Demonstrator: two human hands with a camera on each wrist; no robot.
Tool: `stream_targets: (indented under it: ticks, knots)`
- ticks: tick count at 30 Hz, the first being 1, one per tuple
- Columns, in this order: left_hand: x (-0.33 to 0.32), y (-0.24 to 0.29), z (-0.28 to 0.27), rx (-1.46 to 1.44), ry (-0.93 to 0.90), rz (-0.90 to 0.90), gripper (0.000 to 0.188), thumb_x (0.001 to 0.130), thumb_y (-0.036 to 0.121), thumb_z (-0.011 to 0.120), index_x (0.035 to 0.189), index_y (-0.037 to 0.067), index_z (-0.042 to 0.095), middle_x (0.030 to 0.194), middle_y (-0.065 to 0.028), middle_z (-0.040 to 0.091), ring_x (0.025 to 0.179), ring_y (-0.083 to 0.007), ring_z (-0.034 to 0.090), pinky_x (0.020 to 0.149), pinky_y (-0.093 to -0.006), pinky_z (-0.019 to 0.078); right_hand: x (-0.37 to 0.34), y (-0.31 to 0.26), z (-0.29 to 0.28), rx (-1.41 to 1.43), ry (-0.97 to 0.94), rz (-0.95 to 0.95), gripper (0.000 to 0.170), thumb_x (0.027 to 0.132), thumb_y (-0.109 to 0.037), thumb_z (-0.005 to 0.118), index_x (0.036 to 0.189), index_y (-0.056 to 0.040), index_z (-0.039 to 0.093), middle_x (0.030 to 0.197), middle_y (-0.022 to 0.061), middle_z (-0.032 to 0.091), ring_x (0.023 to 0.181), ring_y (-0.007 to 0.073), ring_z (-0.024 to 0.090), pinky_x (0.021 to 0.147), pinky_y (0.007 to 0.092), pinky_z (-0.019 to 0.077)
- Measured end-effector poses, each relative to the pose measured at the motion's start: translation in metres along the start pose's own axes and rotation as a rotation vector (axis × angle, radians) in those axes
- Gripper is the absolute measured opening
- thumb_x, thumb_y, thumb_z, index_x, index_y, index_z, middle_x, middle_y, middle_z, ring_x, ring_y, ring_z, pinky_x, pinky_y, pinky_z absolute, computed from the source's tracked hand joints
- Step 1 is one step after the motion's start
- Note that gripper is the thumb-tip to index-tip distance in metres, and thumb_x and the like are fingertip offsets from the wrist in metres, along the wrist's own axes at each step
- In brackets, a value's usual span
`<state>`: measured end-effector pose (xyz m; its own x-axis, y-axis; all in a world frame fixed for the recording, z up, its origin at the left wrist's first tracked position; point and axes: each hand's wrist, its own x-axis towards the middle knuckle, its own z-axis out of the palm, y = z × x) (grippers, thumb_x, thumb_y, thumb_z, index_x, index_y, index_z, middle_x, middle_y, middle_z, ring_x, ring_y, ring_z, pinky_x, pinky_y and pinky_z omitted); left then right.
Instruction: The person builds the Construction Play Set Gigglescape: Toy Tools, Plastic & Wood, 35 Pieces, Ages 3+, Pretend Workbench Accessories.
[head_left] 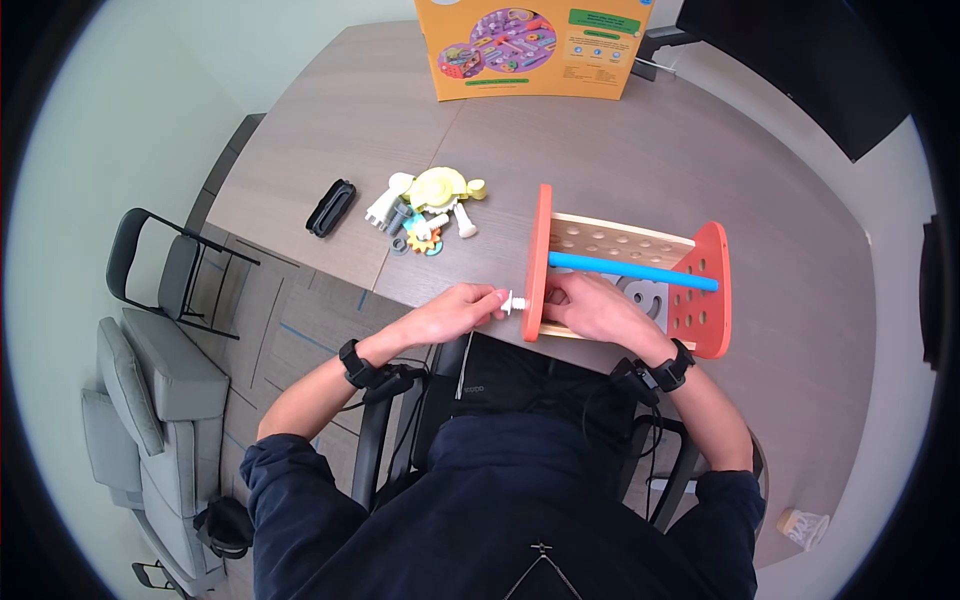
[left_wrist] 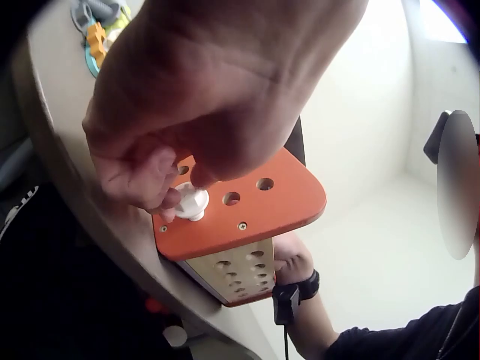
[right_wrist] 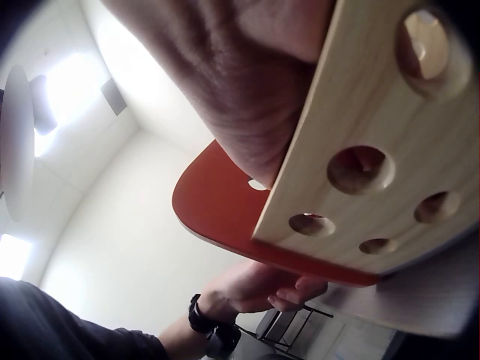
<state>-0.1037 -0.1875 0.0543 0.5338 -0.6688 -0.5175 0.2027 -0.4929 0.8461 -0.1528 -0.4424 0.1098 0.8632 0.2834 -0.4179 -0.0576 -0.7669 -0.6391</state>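
Observation:
A toy workbench with red end panels (head_left: 540, 262), perforated wooden sides (right_wrist: 360, 112) and a blue rod (head_left: 630, 270) rests on the table near its front edge. My left hand (head_left: 455, 314) pinches a white screw (head_left: 512, 303) at the outer face of the left end panel; the left wrist view shows its white head (left_wrist: 193, 201) close against the red face (left_wrist: 277, 202). Inside the frame, my right hand (head_left: 598, 308) reaches to the inner side of that same panel. Its fingertips are hidden by the panel and wood, so what they hold is unclear.
Left of the workbench lies a pile of toy parts: a yellow-green piece (head_left: 438, 188), an orange gear (head_left: 424, 238) and several others. A black case (head_left: 331, 208) lies farther left. The yellow box (head_left: 530, 50) stands at the back of the table (head_left: 330, 110).

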Motion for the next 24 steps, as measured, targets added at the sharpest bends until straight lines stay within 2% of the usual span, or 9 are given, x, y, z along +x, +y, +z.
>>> stream_targets:
  ticks: [2,5,8,11,14,17,20,23,24]
  knots:
    - [0.0,-0.001,0.0,-0.002,-0.019,0.039,0.036,0.111,0.042,0.055,0.115,0.007,0.061,0.077,0.0052,0.05,0.067,-0.0058,0.045,0.06,-0.026,0.0395,0.0,0.0,0.0,0.001,-0.001,0.0,0.035,0.098,-0.029,0.069,0.118,0.0001,0.073,0.107,0.017,0.078,0.1,0.0321,0.075,0.088,0.0432,0.0571]
    - [-0.004,-0.004,0.003,0.064,0.062,0.179,0.038,0.112,0.042,0.054,0.11,0.006,0.065,0.079,0.0041,0.051,0.073,-0.0069,0.047,0.067,-0.0271,0.0416,0.001,0.002,0.0,0.003,-0.009,-0.004,0.036,0.098,-0.029,0.069,0.119,0.0,0.073,0.107,0.017,0.079,0.101,0.0321,0.075,0.088,0.0431,0.0572]
    - [-0.008,0.006,0.008,0.053,0.137,0.097,0.035,0.111,0.039,0.056,0.115,0.005,0.064,0.08,0.0024,0.053,0.075,-0.0083,0.048,0.069,-0.0284,0.0426,0.0,-0.001,-0.001,0.002,-0.014,-0.003,0.036,0.098,-0.028,0.069,0.12,0.0002,0.073,0.108,0.0169,0.079,0.101,0.0321,0.075,0.088,0.043,0.0572]
    - [0.001,0.005,0.0,0.02,0.022,-0.007,0.035,0.11,0.035,0.06,0.128,0.005,0.055,0.08,0.0013,0.052,0.075,-0.0086,0.047,0.07,-0.0284,0.0422,0.002,0.003,0.001,0.007,-0.009,-0.004,0.036,0.098,-0.028,0.068,0.12,0.0004,0.073,0.108,0.0169,0.079,0.101,0.0322,0.075,0.089,0.0429,0.0572]
    - [0.0,0.004,0.001,0.027,-0.022,0.047,0.037,0.111,0.037,0.058,0.129,0.005,0.052,0.08,0.0016,0.052,0.075,-0.0078,0.045,0.069,-0.0274,0.0416,0.003,0.007,0.003,0.021,-0.003,-0.014,0.037,0.098,-0.029,0.069,0.119,0.0008,0.073,0.108,0.0171,0.079,0.101,0.0323,0.075,0.089,0.0429,0.0572]
    - [-0.001,-0.006,0.004,0.104,0.018,0.187,0.042,0.113,0.046,0.05,0.118,0.005,0.059,0.079,0.0021,0.05,0.073,-0.0077,0.043,0.068,-0.0275,0.0409,0.003,0.006,0.003,0.012,-0.007,-0.004,0.037,0.098,-0.029,0.069,0.119,0.0009,0.073,0.108,0.0174,0.079,0.101,0.0324,0.075,0.089,0.0429,0.0573]
    - [-0.006,0.001,0.007,0.071,0.052,0.176,0.039,0.113,0.042,0.051,0.115,0.005,0.059,0.076,0.0043,0.048,0.071,-0.0068,0.041,0.065,-0.0279,0.0387,0.002,0.002,0.001,-0.001,-0.012,0.005,0.037,0.098,-0.03,0.069,0.119,0.001,0.073,0.107,0.0175,0.078,0.101,0.0324,0.075,0.088,0.0428,0.0573]
    - [-0.001,0.005,0.003,-0.088,0.018,-0.001,0.03,0.11,0.03,0.061,0.124,0.004,0.055,0.075,0.0066,0.047,0.07,-0.006,0.041,0.063,-0.0284,0.0364,0.001,0.002,0.0,0.001,-0.009,0.004,0.038,0.098,-0.03,0.069,0.12,0.0009,0.073,0.108,0.0175,0.078,0.101,0.0323,0.075,0.088,0.0427,0.0573]
    - [0.0,0.005,0.002,-0.067,-0.003,0.003,0.03,0.11,0.029,0.061,0.126,0.004,0.054,0.076,0.0068,0.047,0.07,-0.0057,0.041,0.063,-0.028,0.0361,0.001,0.002,0.0,0.004,-0.008,0.002,0.038,0.098,-0.03,0.069,0.12,0.0008,0.073,0.108,0.0175,0.078,0.101,0.0323,0.075,0.088,0.0426,0.0573]
